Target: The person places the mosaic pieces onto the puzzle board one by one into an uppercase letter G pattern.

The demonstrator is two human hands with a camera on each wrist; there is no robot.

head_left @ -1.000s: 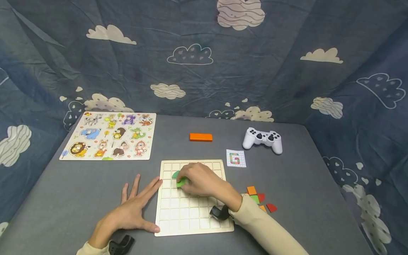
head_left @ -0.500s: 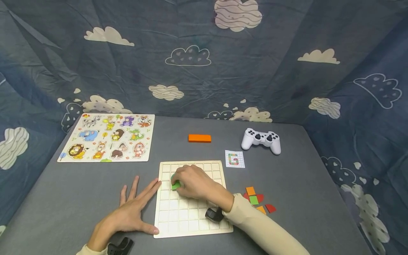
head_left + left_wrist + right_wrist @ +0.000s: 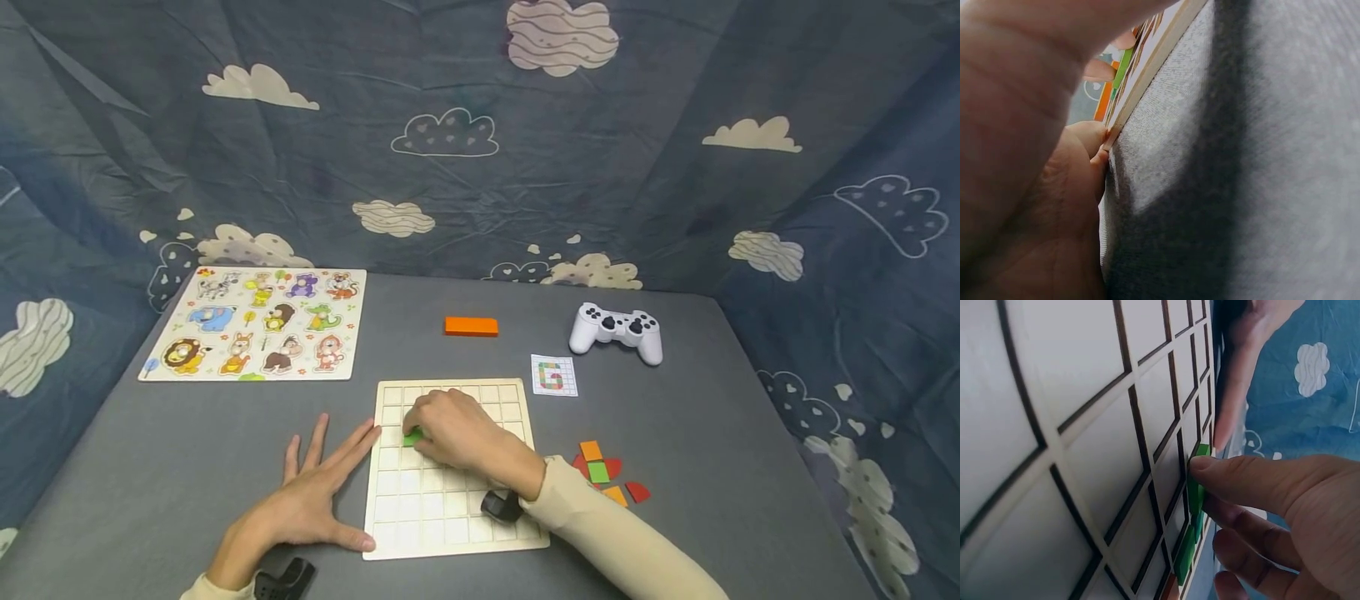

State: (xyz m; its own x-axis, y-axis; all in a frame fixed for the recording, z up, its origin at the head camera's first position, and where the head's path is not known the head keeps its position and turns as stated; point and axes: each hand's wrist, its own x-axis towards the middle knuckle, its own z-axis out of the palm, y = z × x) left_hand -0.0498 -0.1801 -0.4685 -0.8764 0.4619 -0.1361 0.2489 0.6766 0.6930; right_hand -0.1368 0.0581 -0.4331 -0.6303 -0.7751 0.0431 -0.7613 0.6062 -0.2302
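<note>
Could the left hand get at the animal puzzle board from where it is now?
Probably yes: the left hand is spread at the edge of the grid board, gripping nothing, and no object shows between it and the animal puzzle board. It would likely need to stretch forward.

Left hand: fingers straight, fanned; thumb stretched well aside. Right hand: thumb and fingertips in a pinch, knuckles up (remaining fingers curled). Right forearm, sleeved, slants leftward.
</note>
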